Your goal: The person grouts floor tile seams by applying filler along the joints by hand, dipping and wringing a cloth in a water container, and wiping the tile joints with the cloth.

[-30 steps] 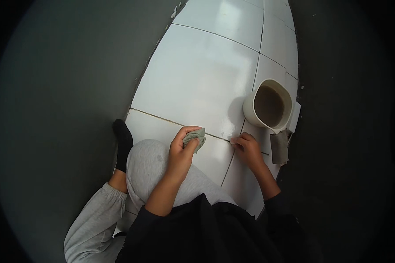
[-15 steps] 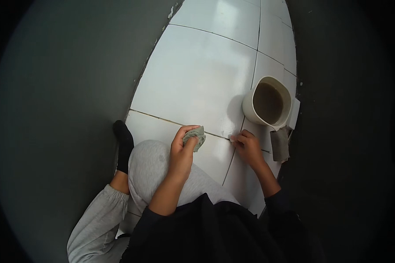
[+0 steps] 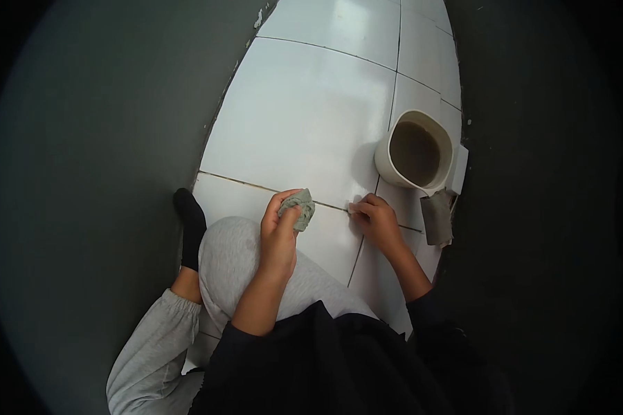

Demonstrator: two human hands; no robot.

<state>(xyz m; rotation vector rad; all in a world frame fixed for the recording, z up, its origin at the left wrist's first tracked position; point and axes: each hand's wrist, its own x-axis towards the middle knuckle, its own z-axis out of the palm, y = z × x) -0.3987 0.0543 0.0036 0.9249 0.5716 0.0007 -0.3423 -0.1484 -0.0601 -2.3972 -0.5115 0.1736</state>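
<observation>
My left hand [image 3: 280,225] is closed around a crumpled grey-green cloth [image 3: 298,209], held just above my bent knee. To its right, my right hand [image 3: 376,220] pinches a small whitish piece [image 3: 351,207], too small to name. Its fingertips are at the dark grout line [image 3: 329,205] between white floor tiles, close to where two grout lines cross. A white, squarish tub [image 3: 387,166] with murky brown liquid [image 3: 414,153] stands on the tiles beyond my right hand.
A folded grey-brown cloth or strip [image 3: 437,218] lies beside the tub, near a white block-like object [image 3: 462,169]. Dark grey walls [image 3: 104,138] flank the narrow tiled floor [image 3: 304,104]. My leg in grey trousers [image 3: 239,259] and a black sock [image 3: 190,225] is at the left.
The whole view has shifted slightly, so everything appears a little further left and up. My right fingertips are slightly further left along the grout line. The left hand keeps its grip on the cloth.
</observation>
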